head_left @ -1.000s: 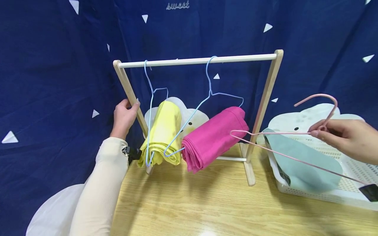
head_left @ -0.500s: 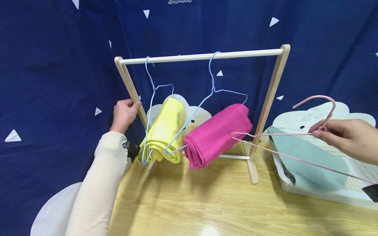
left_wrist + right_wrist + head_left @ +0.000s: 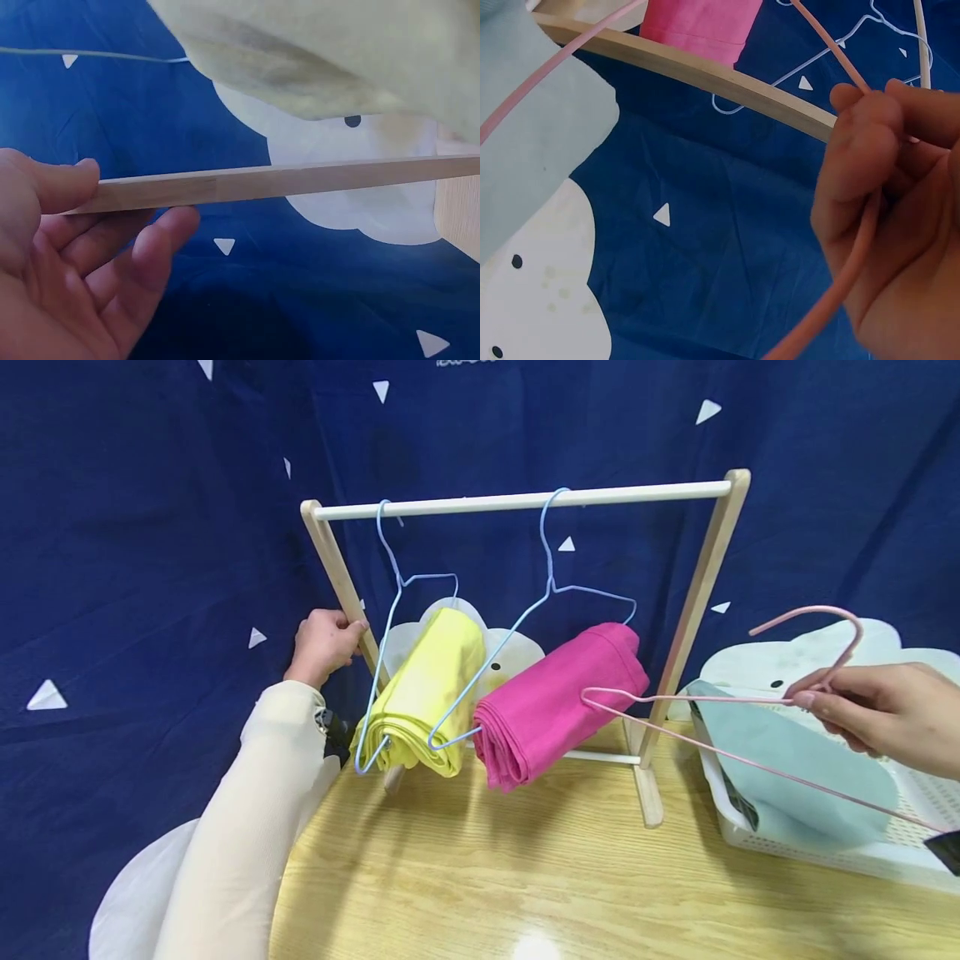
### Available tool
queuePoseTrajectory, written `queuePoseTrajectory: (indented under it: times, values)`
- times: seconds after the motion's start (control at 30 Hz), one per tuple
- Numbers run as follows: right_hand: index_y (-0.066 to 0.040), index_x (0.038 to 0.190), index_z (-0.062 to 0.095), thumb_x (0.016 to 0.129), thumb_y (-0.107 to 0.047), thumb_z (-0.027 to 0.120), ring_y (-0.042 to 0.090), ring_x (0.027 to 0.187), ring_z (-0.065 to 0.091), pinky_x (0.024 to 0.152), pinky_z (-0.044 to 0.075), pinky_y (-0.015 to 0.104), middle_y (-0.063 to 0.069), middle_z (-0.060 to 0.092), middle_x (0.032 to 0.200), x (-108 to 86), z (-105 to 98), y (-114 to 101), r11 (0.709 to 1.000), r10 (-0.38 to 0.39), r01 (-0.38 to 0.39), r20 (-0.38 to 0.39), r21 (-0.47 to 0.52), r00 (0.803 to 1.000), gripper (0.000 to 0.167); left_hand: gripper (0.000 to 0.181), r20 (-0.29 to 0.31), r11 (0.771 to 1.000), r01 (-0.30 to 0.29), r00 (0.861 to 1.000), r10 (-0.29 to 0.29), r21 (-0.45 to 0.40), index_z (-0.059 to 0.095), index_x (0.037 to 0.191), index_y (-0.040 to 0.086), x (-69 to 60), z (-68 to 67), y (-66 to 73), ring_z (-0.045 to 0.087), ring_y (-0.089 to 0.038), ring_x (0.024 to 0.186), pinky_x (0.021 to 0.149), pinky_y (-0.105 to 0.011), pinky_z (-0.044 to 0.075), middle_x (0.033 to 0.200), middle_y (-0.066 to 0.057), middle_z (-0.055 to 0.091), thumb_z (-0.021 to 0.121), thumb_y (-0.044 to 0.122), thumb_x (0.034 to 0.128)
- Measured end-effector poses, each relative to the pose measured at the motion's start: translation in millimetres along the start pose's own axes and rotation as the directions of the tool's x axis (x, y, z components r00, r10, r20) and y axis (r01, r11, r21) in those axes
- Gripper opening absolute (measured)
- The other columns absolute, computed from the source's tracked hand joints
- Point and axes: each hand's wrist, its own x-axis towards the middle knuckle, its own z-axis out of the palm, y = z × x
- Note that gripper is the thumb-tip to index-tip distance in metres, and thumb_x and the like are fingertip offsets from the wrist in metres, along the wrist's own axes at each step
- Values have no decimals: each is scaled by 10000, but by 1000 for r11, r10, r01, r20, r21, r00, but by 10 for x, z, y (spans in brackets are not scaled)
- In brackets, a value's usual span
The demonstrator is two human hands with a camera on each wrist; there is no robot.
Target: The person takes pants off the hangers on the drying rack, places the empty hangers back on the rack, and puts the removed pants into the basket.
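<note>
My left hand [image 3: 327, 643] pinches the left wooden post [image 3: 187, 189] of a small clothes rack [image 3: 465, 506], thumb on one side and fingers on the other. Between thumb and fingers, my right hand [image 3: 885, 714] holds a pink wire clothes hanger [image 3: 720, 697] at the base of its hook. The hanger stretches leftward past the rack's right post, and its end overlaps the magenta rolled cloth [image 3: 562, 693] in the head view. That cloth and a yellow one [image 3: 427, 693] hang on blue hangers [image 3: 547, 547] from the rack's bar. No cloth is visible on the pink hanger.
Behind the pink hanger, a white perforated basket [image 3: 832, 853] stands on the wooden table [image 3: 465, 860] at the right, with a pale green cloth [image 3: 802, 768] in it. A dark blue curtain [image 3: 165, 568] with white triangles and clouds hangs behind the rack.
The head view has shifted, so the rack and basket appear farther right. The pink hanger reaches slightly farther left across the magenta cloth. Both hands keep their hold.
</note>
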Motion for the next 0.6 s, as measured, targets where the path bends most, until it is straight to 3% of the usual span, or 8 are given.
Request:
queuePoseTrajectory:
  times: [0.23,0.37,0.6]
  values:
    - [-136,751,619,947,-25,610,-18,488,420,443,324,154,-166,458,560,-10,11,-3,998,20,-20,10,-67,1000,225,373,6,1000,4,1000,-4,1,655,1211,-6,24,-11,11,720,-339,977,635,-243,534,1113,-243,703,529,284,1013]
    - [-187,720,618,934,-64,645,-46,532,400,479,315,142,-207,505,635,17,9,-19,995,-10,8,-20,-101,1000,249,364,16,1000,-8,1000,8,2,655,1197,-16,40,-35,16,714,-344,958,599,-221,494,1099,-243,703,539,271,1005]
    - [-233,664,568,922,-96,673,-36,541,352,483,271,190,-261,550,746,28,19,-72,988,24,-23,1,-152,1000,310,402,34,1000,-18,999,18,2,615,1205,-45,28,-108,16,626,-269,839,653,-254,484,1083,-240,657,546,290,994]
